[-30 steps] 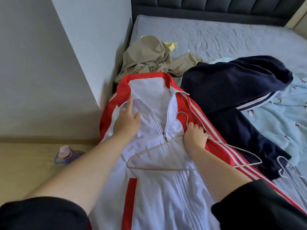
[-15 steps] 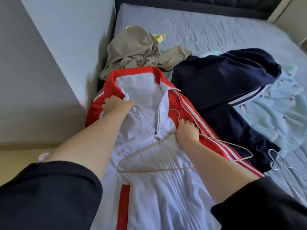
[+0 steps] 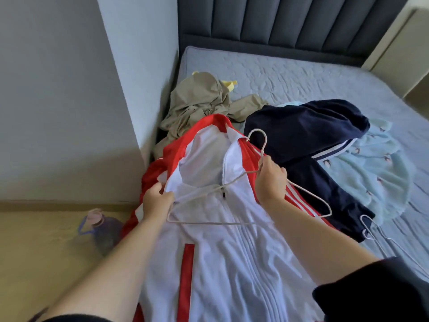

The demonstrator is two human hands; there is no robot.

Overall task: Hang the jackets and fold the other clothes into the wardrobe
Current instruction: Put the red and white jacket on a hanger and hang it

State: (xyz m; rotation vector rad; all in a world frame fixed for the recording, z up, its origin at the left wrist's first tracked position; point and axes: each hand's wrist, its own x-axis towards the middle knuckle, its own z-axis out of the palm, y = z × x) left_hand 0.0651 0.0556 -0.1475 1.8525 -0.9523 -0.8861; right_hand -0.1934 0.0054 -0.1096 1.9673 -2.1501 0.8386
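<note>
- A purple water bottle [image 3: 102, 231] with a pink cap lies on the wooden floor [image 3: 34, 252] at the far left, beside the bed's edge.
- The left hand [image 3: 156, 201] pinches the white collar edge of the red-and-white track jacket [image 3: 220, 263], fingers curled on the fabric at its left shoulder opening.
- The jacket lies front up on the bed, zip partly open, red collar pointing toward the headboard [image 3: 290, 22].
- A pale wire hanger [image 3: 209, 223] sits over the jacket's chest; its left end lies just beside the left hand, and its hook rises above the collar.
- The right hand [image 3: 270, 182] grips the hanger at the neck, just below the hook, fingers closed around the wire.
- Behind the jacket, a crumpled khaki garment [image 3: 197, 105] lies against the wall corner, with a bit of yellow cloth [image 3: 228, 84] peeking out at its top.
- A navy garment with white stripes [image 3: 306, 135] lies right of the jacket, touching its red sleeve.
- A second wire hanger [image 3: 371, 231] rests on the grey mattress [image 3: 301, 73] near the navy garment's lower end.
- A light blue printed cloth [image 3: 376, 173] is spread at the far right, partly under the navy garment.
</note>
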